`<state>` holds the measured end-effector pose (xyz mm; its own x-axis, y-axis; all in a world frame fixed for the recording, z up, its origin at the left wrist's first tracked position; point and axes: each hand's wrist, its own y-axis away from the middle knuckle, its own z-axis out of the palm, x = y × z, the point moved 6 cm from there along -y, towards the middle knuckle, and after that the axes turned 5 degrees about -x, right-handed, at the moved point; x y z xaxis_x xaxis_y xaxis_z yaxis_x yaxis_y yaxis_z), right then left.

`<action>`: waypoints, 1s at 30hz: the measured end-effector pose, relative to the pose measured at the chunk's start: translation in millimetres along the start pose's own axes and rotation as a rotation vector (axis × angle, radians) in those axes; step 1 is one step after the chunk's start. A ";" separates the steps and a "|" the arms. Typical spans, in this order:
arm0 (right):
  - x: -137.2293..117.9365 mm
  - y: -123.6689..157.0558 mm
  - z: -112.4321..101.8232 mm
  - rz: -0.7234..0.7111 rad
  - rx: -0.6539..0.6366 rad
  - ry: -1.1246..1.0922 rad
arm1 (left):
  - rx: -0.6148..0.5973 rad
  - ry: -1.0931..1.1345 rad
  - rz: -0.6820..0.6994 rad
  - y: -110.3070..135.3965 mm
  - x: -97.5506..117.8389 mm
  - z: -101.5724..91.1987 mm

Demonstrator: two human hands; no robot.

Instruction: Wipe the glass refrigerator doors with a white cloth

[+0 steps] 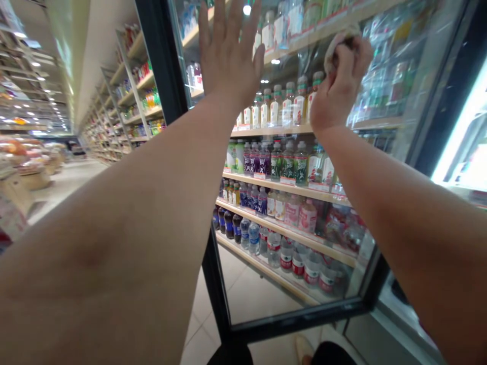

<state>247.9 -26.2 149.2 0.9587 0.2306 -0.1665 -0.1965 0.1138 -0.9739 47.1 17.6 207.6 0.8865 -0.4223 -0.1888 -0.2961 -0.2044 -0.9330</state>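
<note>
The left hand [228, 50] lies flat against the glass door [266, 299] of a drinks cooler, fingers spread and pointing up, close to the door's dark left frame. The right hand [340, 83] is closed around a bunched pale cloth [338, 40], pressing it to the glass near the top of the pane, level with the upper shelf [327, 28] inside. The cloth looks soft, crumpled and greyish-beige; only a small fold of it shows above the knuckles, the rest hidden in the fist, so whether it is damp or dry cannot be told. The door seems to stand swung open on its frame, with the tiled floor [251, 294] showing through its lower part, and that is the main risk as I judge it: pressure from both hands could push the pane further round, so that the person loses balance or the door swings into the next cabinet at the right. A flat palm on the glass is also likely to leave a fresh print on the very surface being rubbed. The wad is small in the grip and could slip out and drop to the floor near the shoe [304, 350] at the bottom edge. The rows of bottles [289, 162] on the middle shelves stand behind the glass and look out of reach of any knock. Reflections over the pane's right side make streaks hard to judge.
</note>
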 end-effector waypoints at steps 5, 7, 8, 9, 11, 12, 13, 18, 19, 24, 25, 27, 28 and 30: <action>2.2 0.4 -5.4 0.038 0.069 0.053 | -0.011 -0.022 -0.009 0.5 2.7 -4.3; -0.9 2.0 -4.5 0.010 0.024 0.026 | -0.023 -0.016 -0.012 1.1 2.4 -3.7; -4.9 3.3 -2.8 -0.042 -0.030 0.009 | -0.013 -0.009 -0.001 1.4 2.4 -3.4; -10.9 5.5 -0.2 -0.123 -0.104 -0.009 | 0.011 -0.001 0.018 1.5 2.5 -3.2; -24.7 13.3 4.9 -0.316 -0.266 -0.046 | 0.070 0.008 0.054 1.2 1.7 -2.0; -30.2 17.9 6.5 -0.391 -0.331 -0.061 | 0.088 0.006 0.064 0.7 0.6 -0.7; -33.9 21.6 7.3 -0.438 -0.372 -0.073 | 0.099 0.004 0.071 0.0 -0.4 0.8; -26.2 20.5 11.6 -0.370 -0.312 -0.048 | 0.091 0.043 0.071 -1.1 -4.0 2.6; -19.3 17.2 12.9 -0.314 -0.263 -0.036 | 0.086 0.064 0.065 -0.6 -4.5 2.1; 20.3 4.8 14.1 -0.010 -0.001 -0.009 | 0.125 0.108 0.079 2.7 -6.1 1.7; 22.5 4.7 13.5 0.002 0.017 -0.008 | 0.139 0.101 0.100 3.1 -5.2 2.1; 17.8 6.5 12.6 -0.045 -0.018 -0.011 | 0.148 0.088 0.114 3.1 -4.4 3.3; 12.1 8.6 12.1 -0.091 -0.061 -0.018 | 0.143 0.082 0.108 2.9 -4.2 3.7; -3.0 15.4 12.4 -0.213 -0.195 -0.040 | 0.130 0.072 0.074 2.6 -4.3 3.3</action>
<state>239.5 -13.2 136.6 0.9644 0.2601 0.0472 0.0553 -0.0238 -0.9982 43.7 21.8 205.0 0.8347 -0.4954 -0.2405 -0.3072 -0.0563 -0.9500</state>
